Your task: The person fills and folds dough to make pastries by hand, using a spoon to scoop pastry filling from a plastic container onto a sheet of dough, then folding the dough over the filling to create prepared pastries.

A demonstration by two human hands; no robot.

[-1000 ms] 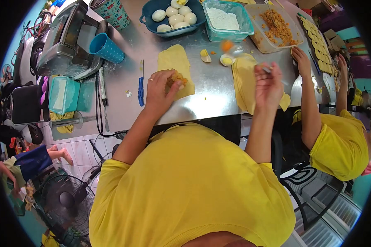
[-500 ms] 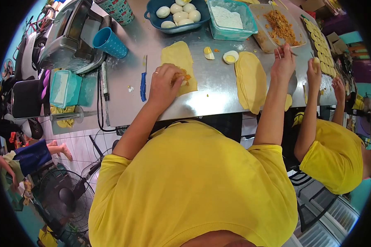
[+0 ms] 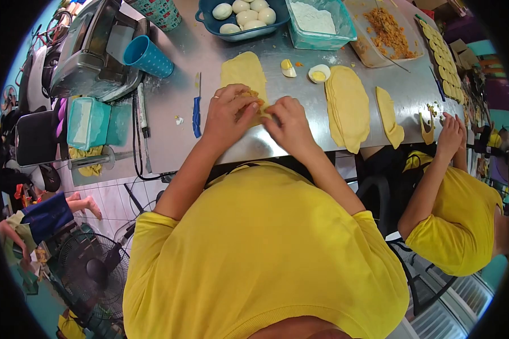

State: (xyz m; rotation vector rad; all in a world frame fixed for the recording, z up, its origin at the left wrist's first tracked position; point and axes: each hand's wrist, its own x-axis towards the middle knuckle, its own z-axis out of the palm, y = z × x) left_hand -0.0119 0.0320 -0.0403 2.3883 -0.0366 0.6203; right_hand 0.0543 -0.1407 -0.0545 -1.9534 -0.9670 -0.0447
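A flat yellow dough sheet point(image 3: 243, 68) lies on the metal table in front of me, with orange shredded filling point(image 3: 256, 97) at its near part. My left hand point(image 3: 229, 113) curls round this filling, fingers bent and closed. From the other side my right hand point(image 3: 291, 125) meets the near right edge of the sheet, thumb and fingers bent together on the dough. The fingers partly hide the filling and the dough beneath. Just beyond sit an egg wedge point(image 3: 288, 68) and a halved boiled egg point(image 3: 319, 73). A stack of dough sheets point(image 3: 348, 107) lies right of my right hand.
A blue-handled knife point(image 3: 197, 116) lies left. Behind stand a blue cup point(image 3: 149, 56), a basin point(image 3: 209, 27) of boiled eggs, a flour tub point(image 3: 322, 40) and a filling container point(image 3: 367, 56) with a spoon point(image 3: 395, 62). A co-worker's hand point(image 3: 450, 135) is at right.
My right hand has come from the filling container down to the dough, leaving the spoon there. My left hand stays at the filling. The co-worker's hands have lowered toward the table edge.
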